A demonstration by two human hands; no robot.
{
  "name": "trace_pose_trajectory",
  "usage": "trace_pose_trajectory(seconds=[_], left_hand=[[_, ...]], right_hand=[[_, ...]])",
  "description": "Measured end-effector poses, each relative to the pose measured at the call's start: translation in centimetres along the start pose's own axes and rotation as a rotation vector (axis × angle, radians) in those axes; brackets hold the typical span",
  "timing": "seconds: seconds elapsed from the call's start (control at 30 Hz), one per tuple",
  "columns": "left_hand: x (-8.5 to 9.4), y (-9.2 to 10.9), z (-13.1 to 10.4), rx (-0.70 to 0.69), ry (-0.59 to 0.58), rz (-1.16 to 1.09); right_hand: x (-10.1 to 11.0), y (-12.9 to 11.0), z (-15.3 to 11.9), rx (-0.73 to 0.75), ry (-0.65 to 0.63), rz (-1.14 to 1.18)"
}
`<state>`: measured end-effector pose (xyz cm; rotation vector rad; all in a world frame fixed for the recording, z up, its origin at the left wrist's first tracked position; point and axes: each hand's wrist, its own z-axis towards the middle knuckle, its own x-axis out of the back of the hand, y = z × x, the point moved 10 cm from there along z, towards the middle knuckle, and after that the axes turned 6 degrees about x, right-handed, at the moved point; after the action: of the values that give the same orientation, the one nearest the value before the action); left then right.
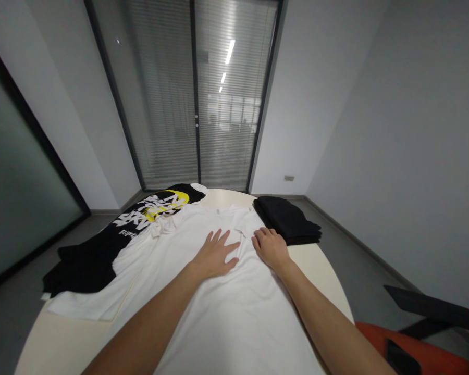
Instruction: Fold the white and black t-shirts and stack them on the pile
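Observation:
A white T-shirt [234, 312] lies spread over the table, its collar at the far end and its body running down toward me. My left hand [217, 255] rests flat on the upper middle of this shirt, fingers spread. Palm down, my right hand [272, 249] touches the shirt's right side near the sleeve, its fingers slightly bent and nothing visibly gripped. Just beyond the right hand sits a stack of folded black cloth [287, 219]. Left of the white shirt is a black garment [97, 255] with white lettering and a yellow print, partly overlapped by white cloth.
The pale round table [332, 281] carries all the garments. An orange chair with black armrests [418, 344] stands at the lower right. Behind the table are glass panels with blinds [226, 151], and a grey wall [406, 156] rises on the right.

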<state>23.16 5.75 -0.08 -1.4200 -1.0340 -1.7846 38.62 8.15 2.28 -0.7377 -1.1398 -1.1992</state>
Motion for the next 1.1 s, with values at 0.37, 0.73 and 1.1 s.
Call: trace_pose_trajectory(seconds=[0.37,0.73,1.1], left_hand=[[-0.8,-0.4,0.2,0.027,-0.097,-0.039],[1.2,2.0,-0.3,-0.13,0.125,0.028],[0.2,0.6,-0.2,-0.072,0.064,-0.016]], right_hand=[[-0.4,0.2,-0.1,-0.019,-0.024,0.023],[-0.5,0.2,0.0,-0.017,-0.033,0.017],[-0.1,0.4,-0.3,-0.052,-0.025,0.074]])
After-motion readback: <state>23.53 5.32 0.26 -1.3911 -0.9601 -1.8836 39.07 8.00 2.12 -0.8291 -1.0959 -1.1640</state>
